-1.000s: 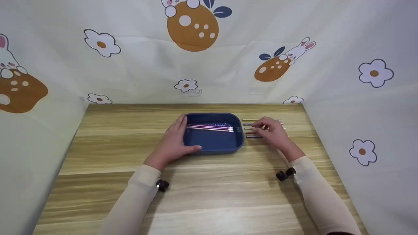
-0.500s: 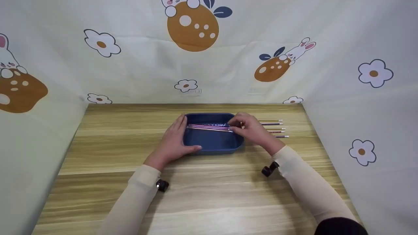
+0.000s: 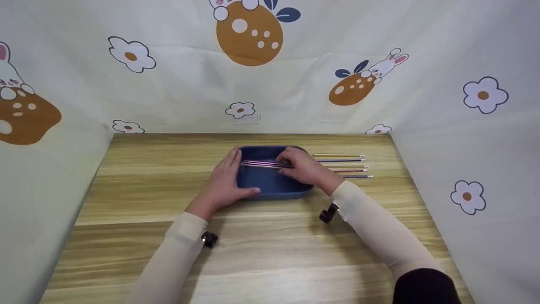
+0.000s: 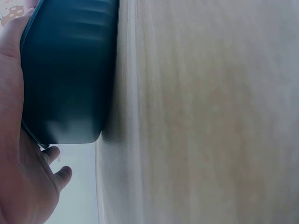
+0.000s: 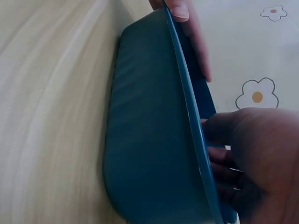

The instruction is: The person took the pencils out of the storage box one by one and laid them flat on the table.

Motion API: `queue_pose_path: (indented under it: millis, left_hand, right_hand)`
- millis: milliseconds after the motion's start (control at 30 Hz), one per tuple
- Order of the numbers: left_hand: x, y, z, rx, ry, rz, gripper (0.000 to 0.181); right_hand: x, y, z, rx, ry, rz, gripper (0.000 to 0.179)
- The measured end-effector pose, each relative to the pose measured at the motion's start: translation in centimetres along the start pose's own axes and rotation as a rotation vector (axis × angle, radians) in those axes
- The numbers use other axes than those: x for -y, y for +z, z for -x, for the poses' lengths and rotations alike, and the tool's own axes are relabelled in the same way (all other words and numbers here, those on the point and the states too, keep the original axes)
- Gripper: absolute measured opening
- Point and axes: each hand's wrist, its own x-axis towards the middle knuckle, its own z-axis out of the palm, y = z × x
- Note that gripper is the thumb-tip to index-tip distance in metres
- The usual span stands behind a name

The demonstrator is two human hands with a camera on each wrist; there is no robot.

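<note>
A dark blue rectangular tray (image 3: 270, 196) rests on the wooden table, with several pink, purple and yellowish pencils (image 3: 259, 164) lying lengthwise inside. My left hand (image 3: 228, 181) holds the tray's left end, thumb over the front rim and fingers along the outer side. Reaching in over the right end, my right hand (image 3: 301, 164) has its thumb and bent fingers around the right part of the pencils. In the right wrist view those fingers (image 5: 222, 128) dip below the rim. The pencils are hidden there, so I cannot tell whether the fingers pinch any.
Right of the tray, several pencils (image 3: 358, 160) with pale eraser ends lie side by side on the table (image 3: 270, 249), partly covered by my right hand and wrist. A patterned cloth (image 3: 181, 84) stands around the back and both sides.
My right hand has moved left from over the table pencils, across the tray's right rim and into the tray. My left hand and the tray have stayed put.
</note>
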Motion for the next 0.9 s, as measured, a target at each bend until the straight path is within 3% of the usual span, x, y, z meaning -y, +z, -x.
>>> queue_pose_path:
  millis: [500, 900]
  left_hand:
    - [0.1, 0.2, -0.1, 0.009, -0.031, 0.029, 0.134]
    - [0.1, 0.3, -0.2, 0.009, -0.029, 0.016, 0.136]
  right_hand:
    - [0.1, 2.0, -1.8, 0.045, 0.039, 0.168, 0.023]
    - [-0.2, 2.7, -2.0, -0.006, 0.036, 0.2, 0.016]
